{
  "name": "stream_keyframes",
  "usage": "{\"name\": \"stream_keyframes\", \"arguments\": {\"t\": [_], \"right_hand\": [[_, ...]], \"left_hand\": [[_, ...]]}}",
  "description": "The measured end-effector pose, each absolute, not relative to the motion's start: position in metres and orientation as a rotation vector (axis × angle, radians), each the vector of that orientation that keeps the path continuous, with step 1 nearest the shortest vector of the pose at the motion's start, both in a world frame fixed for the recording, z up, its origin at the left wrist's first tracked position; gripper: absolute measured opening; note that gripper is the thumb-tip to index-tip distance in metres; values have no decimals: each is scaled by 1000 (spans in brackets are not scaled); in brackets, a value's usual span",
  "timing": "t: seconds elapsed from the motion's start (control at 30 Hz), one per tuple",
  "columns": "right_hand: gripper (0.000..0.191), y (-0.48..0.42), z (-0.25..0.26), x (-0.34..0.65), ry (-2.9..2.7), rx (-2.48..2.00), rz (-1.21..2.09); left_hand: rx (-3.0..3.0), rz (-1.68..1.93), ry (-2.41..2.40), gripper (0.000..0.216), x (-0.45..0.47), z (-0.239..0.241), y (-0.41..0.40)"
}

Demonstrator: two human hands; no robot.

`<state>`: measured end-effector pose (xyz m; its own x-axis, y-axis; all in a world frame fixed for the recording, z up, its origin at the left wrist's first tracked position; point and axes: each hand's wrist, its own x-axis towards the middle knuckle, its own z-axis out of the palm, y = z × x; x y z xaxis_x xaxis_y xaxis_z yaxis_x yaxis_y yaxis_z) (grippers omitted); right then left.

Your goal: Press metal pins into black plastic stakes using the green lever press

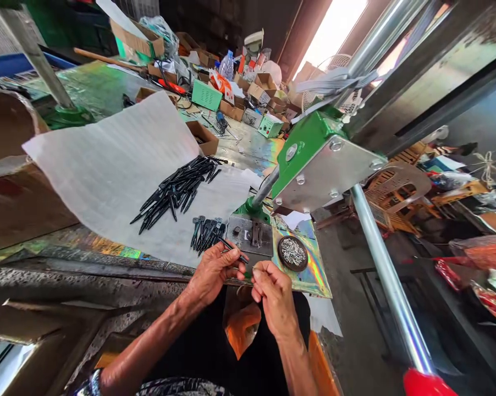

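Note:
My left hand (220, 268) pinches a slim black pointed stick (233, 251) between thumb and fingers, in front of the press. Close beside it, my right hand (271, 286) has its thumb and forefinger pressed together; anything between them is too small to make out. A round dark dish (293, 253) of small silvery metal pieces lies right of the hands. Just beyond the hands is the metal base plate (262, 237) of the press, with a small fixture (257, 234) on it. A small group of black sticks (207, 234) lies left of the plate, and a larger pile (176, 190) lies behind.
A green press head (309, 154) overhangs the plate, with a long red-tipped lever (390, 275) reaching down at right. White foam sheet (120, 148) covers the table's left part. A cardboard box (21, 203) stands far left. Cartons and green boxes (207, 95) crowd the back.

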<state>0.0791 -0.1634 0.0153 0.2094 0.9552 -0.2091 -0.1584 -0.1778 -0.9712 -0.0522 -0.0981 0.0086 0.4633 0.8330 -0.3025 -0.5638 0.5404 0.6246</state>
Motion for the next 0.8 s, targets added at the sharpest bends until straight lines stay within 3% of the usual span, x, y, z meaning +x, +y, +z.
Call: {"name": "stream_keyframes", "arguments": {"t": [0.53,0.8], "right_hand": [[21,-160,30,62,-730,-1260,1293],[21,-159,22,67,-858,-1399,1199]], "left_hand": [[354,848,548,39,-49,0,-101],[756,1008,641,28,-53,4,-104]]}}
